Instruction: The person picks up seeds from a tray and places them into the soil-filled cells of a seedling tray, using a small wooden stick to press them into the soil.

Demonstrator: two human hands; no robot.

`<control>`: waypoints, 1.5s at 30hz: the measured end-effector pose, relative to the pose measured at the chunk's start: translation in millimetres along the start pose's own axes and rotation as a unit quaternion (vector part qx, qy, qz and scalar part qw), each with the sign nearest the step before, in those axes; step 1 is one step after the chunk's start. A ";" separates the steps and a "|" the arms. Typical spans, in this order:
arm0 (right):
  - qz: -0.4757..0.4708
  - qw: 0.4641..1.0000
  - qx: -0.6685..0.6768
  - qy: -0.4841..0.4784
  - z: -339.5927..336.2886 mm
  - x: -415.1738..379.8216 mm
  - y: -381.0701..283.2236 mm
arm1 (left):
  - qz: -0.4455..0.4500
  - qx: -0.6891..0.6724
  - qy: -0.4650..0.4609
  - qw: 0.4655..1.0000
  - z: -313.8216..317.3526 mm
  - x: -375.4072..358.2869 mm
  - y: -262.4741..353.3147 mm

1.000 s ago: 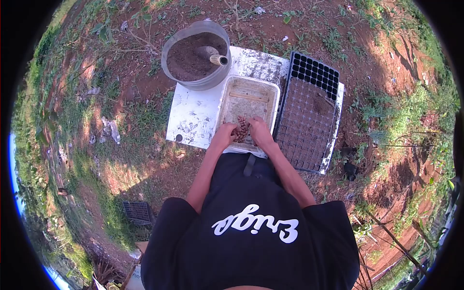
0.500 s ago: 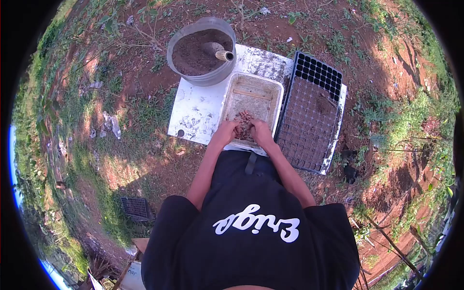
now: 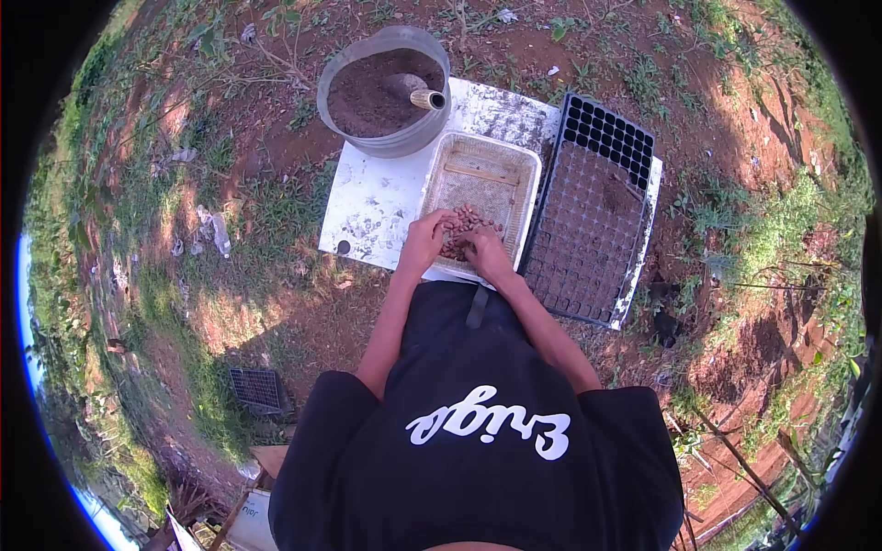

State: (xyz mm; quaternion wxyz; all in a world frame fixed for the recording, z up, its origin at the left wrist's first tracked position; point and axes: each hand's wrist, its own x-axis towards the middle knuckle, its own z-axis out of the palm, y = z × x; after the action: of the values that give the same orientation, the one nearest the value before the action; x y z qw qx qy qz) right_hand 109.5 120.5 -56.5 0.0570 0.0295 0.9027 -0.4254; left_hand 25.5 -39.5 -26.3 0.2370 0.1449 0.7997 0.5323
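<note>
Loose heap of small reddish-brown seeds (image 3: pixel 467 220) in the near end of a pale, shallow basket (image 3: pixel 464 191), close to the middle of the desk's near edge. Partly hidden under two hands, so impossible to count. Over the heap's left side, at the basket's left rim, a left hand (image 3: pixel 426 241) with its back upward and fingers bent inward among the seeds. Over the near right side, a right hand (image 3: pixel 485 252), knuckles up, with fingers curled down into the heap. Fingertips hidden on both: impossible to make out how tight either grip, or whether around any seeds. Across the basket's far end, a light brown strip (image 3: pixel 480 173), too blurred to identify as a loose piece or part of the wall.

Under the basket, a white desk (image 3: pixel 372 197) smeared with dark dirt, with a dark round spot (image 3: pixel 344 247) close to the near left corner, hole or mark unclear. At the far left corner, and hiding it, a grey tub (image 3: pixel 395 147) of dark soil (image 3: pixel 363 92), with a scoop (image 3: pixel 426 99) resting blade-down, partly buried. Along the right edge, a seedling tray (image 3: pixel 583 211), mostly soil-filled, with black cells showing at the far end. Nearest the camera, a black shirt (image 3: pixel 478 487) with upside-down white lettering. On the ground at left, well apart from the desk, a second tray (image 3: pixel 257 389), too small for detail; lower down, a pale lettered panel (image 3: pixel 250 522), cut off by shirt and frame.
</note>
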 end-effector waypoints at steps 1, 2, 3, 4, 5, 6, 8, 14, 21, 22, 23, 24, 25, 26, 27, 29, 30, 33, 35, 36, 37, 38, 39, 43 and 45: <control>-0.006 1.000 0.002 0.001 2.3 1.2 -2.5 | 0.001 0.000 0.000 1.000 -0.4 0.2 1.8; -0.013 1.000 0.003 0.003 3.1 1.9 -4.1 | -0.003 -0.008 0.003 1.000 -0.3 0.3 3.7; -0.013 1.000 0.003 0.002 3.2 1.7 -5.0 | -0.007 -0.017 0.006 1.000 -0.3 -0.4 5.3; -0.020 1.000 -0.007 0.010 4.6 2.1 -4.6 | -0.007 -0.017 0.007 1.000 0.3 0.0 1.9; -0.028 0.999 -0.018 0.018 5.6 2.8 -4.2 | -0.003 -0.008 0.011 1.000 0.9 1.3 -1.4; -0.029 0.999 -0.018 0.018 6.5 3.2 -3.8 | 0.001 0.002 0.014 1.000 1.4 2.6 -4.6; -0.017 0.999 -0.030 0.023 6.8 2.9 -4.9 | 0.004 0.009 0.008 1.000 2.0 3.2 -3.6; -0.052 0.998 -0.025 0.022 12.6 6.9 1.0 | 0.031 0.057 -0.005 0.998 4.2 1.9 -5.2; -0.091 0.993 -0.078 -0.005 11.7 10.2 -0.6 | 0.033 0.004 0.005 0.999 7.6 4.5 -12.7; -0.093 0.992 -0.087 -0.004 12.5 10.1 0.1 | 0.033 0.004 0.005 0.999 8.8 4.7 -15.0; -0.096 0.991 -0.096 -0.002 13.4 10.3 0.7 | 0.030 -0.002 0.006 1.000 9.8 5.1 -17.3; -0.097 0.991 -0.096 -0.002 14.4 10.8 1.1 | 0.027 -0.007 0.008 1.000 10.3 6.0 -19.5; -0.098 0.990 -0.098 0.007 14.4 11.0 0.5 | 0.028 -0.007 0.008 1.000 10.5 6.4 -20.3; -0.099 0.990 -0.101 0.015 14.1 11.1 0.3 | 0.026 -0.012 0.009 1.000 11.0 6.2 -21.0; -0.099 0.990 -0.102 0.015 12.0 10.8 1.3 | 0.024 -0.017 0.010 1.000 11.4 6.0 -21.8; -0.043 0.998 -0.033 -0.020 0.9 10.4 0.1 | 0.008 -0.036 0.008 0.999 9.8 4.9 -14.5; -0.042 0.998 -0.034 -0.020 -3.7 9.8 -0.9 | -0.010 -0.054 0.004 0.998 9.8 4.2 -10.8; 0.026 0.999 0.012 -0.034 -10.5 9.4 -0.3 | 0.000 -0.079 0.005 0.997 12.2 5.9 -15.8; 0.124 0.981 0.150 -0.001 -8.8 10.2 1.8 | -0.007 -0.108 0.003 0.994 13.0 4.9 -15.0; 0.123 0.981 0.149 0.000 -9.9 11.6 3.9 | -0.014 -0.138 0.002 0.990 13.5 5.1 -14.2; 0.155 0.957 0.246 -0.001 -11.2 12.2 6.9 | -0.013 -0.139 0.002 0.990 14.6 4.9 -16.1; 0.185 0.921 0.341 0.000 -12.1 12.7 9.6 | -0.023 -0.197 -0.006 0.980 15.5 4.8 -18.0; 0.211 0.898 0.387 -0.011 -13.9 11.4 12.8 | -0.032 -0.254 -0.014 0.967 16.7 5.0 -19.8; 0.263 0.759 0.594 -0.039 -11.5 5.3 22.3 | -0.050 -0.294 -0.021 0.954 14.3 2.4 -1.7; 0.258 0.727 0.635 -0.038 -11.3 3.1 17.1 | -0.060 -0.291 -0.048 0.954 15.6 2.3 -3.0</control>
State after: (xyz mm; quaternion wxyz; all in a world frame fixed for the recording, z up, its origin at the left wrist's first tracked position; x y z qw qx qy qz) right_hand 107.3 140.1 -62.9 0.1668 0.2747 0.3759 -0.8691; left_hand 31.9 -27.3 -34.5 0.3382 0.0470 0.6053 0.7190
